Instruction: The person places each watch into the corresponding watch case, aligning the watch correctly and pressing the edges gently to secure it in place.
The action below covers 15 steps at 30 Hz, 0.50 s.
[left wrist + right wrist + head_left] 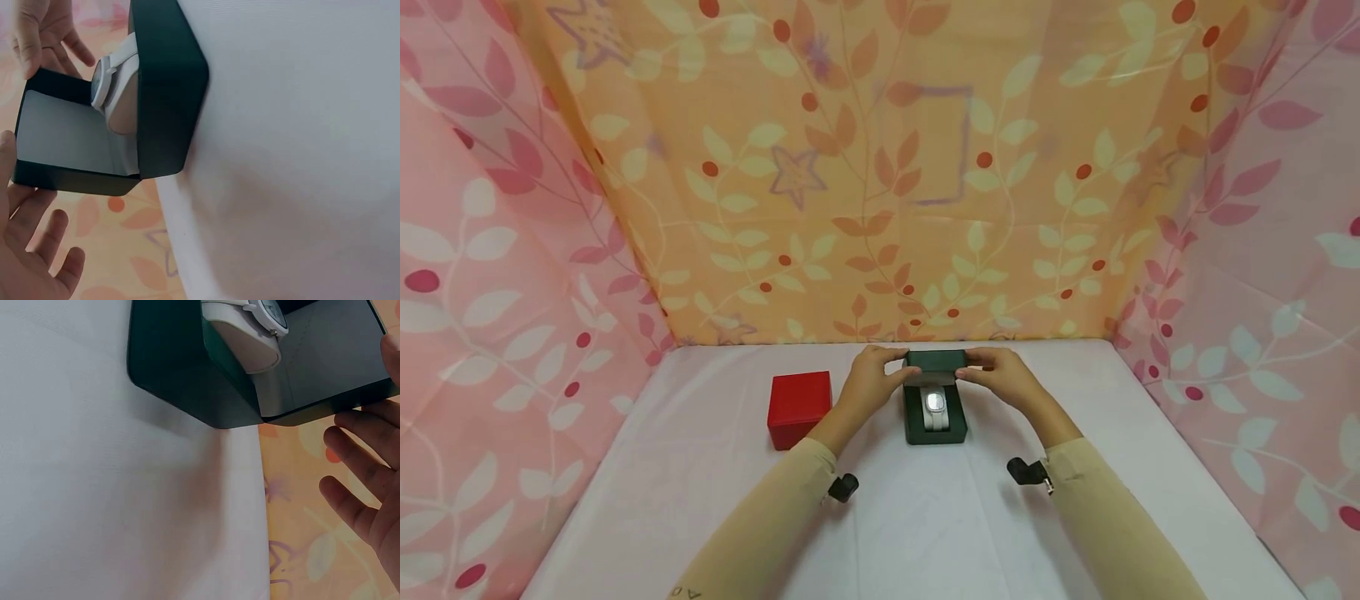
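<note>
A dark green watch box (pixel 957 430) stands with its lid (pixel 936 360) raised on the white-covered table. Inside, a white wristwatch (pixel 935 403) is wrapped around a pale cushion (pixel 123 106). At the lid's left edge my left hand (pixel 871 382) pinches it between thumb and fingers. My right hand (pixel 1006 380) does the same at the right edge. Both wrist views show the lid's pale grey lining (pixel 331 350). In the right wrist view, the lower fingers (pixel 353 503) of the right hand are spread away from the box.
A red box (pixel 800 407), closed, sits left of the green one, close to my left forearm. The white cloth (pixel 910 533) covers the table. Patterned curtains (pixel 865 167) hang behind it and along both sides. Small black devices (pixel 843 487) are fixed at both sleeve cuffs.
</note>
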Tool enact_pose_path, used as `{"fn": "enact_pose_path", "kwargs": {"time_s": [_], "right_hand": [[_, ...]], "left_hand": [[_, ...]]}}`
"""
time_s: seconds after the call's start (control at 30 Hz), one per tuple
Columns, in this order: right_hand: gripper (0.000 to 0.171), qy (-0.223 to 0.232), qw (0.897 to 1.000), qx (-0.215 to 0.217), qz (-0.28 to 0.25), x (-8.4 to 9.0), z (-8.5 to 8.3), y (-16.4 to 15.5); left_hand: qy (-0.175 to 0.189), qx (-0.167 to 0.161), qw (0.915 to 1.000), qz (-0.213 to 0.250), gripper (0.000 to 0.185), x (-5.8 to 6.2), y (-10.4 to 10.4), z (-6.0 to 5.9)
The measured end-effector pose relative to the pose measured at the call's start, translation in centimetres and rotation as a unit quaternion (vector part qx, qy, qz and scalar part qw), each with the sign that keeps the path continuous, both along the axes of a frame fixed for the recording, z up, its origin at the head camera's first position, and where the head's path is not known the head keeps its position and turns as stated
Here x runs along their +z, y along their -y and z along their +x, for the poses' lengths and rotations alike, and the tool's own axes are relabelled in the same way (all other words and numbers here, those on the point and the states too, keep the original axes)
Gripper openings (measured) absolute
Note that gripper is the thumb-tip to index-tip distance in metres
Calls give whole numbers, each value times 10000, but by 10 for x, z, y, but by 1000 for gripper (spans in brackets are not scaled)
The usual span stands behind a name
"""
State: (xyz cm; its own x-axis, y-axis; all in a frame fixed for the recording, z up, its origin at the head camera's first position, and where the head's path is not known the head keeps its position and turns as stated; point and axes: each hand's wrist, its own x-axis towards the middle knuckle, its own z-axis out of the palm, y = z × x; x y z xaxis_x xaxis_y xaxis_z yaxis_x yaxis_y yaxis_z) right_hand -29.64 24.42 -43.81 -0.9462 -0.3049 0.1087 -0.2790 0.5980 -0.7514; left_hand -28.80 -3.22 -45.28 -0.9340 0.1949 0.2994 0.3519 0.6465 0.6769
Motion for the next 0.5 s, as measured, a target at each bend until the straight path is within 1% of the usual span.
{"fn": "enact_pose_path", "kwargs": {"time_s": [0.17, 0.33, 0.43, 0.5], "right_hand": [[63, -44, 9999, -11, -123, -3, 3, 0], [64, -39, 9998, -67, -161, -5, 5, 0], [63, -13, 9997, -107, -220, -6, 7, 0], [62, 10, 9996, -136, -254, -8, 8, 0]], "left_hand": [[9, 189, 9998, -111, 56, 0, -2, 6], [-55, 238, 9996, -106, 59, 0, -4, 11], [10, 232, 9997, 56, 58, 0, -6, 15], [147, 248, 9992, 283, 57, 0, -7, 19]]}}
